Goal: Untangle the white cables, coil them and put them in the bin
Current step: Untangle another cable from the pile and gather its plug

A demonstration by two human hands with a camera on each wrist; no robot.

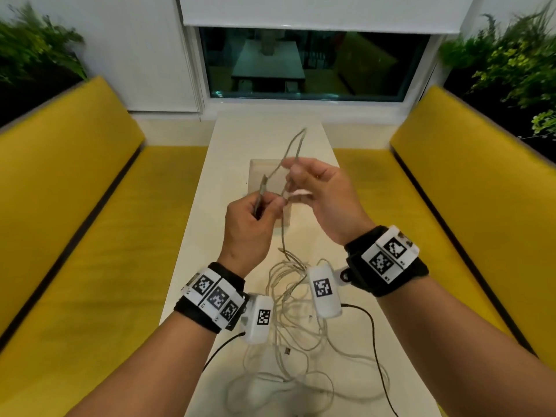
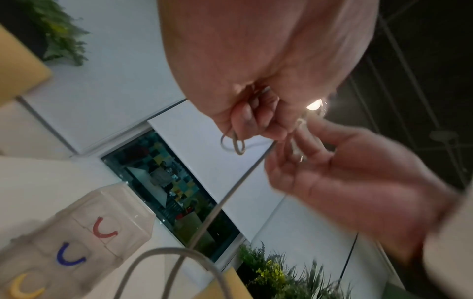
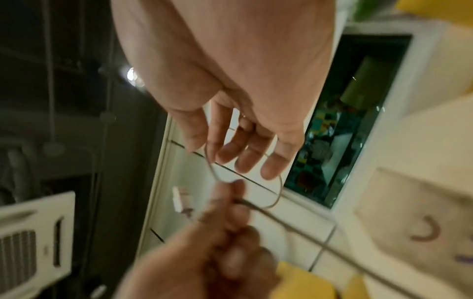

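In the head view both hands are raised over the white table [image 1: 228, 164], sharing one white cable [image 1: 296, 142] that loops up between them. My left hand [image 1: 270, 204] grips the cable in a curled fist; a small folded loop [image 2: 231, 144] sticks out past its fingers. My right hand [image 1: 293, 170] pinches the same cable between thumb and forefinger, its other fingers loosely spread, and a white plug [image 1: 301, 193] shows beside it. From the left hand the cable hangs down to a tangle of white cables [image 1: 288, 314] lying on the near table. The clear bin [image 1: 258, 170] stands behind the hands.
Yellow benches [image 1: 90, 236] [image 1: 451, 236] flank the narrow table. Behind its far end is a window [image 1: 313, 64], with plants in both corners. The bin carries coloured U-shaped marks [image 2: 103, 230]. Black camera leads [image 1: 373, 332] trail from my wrists across the cable tangle.
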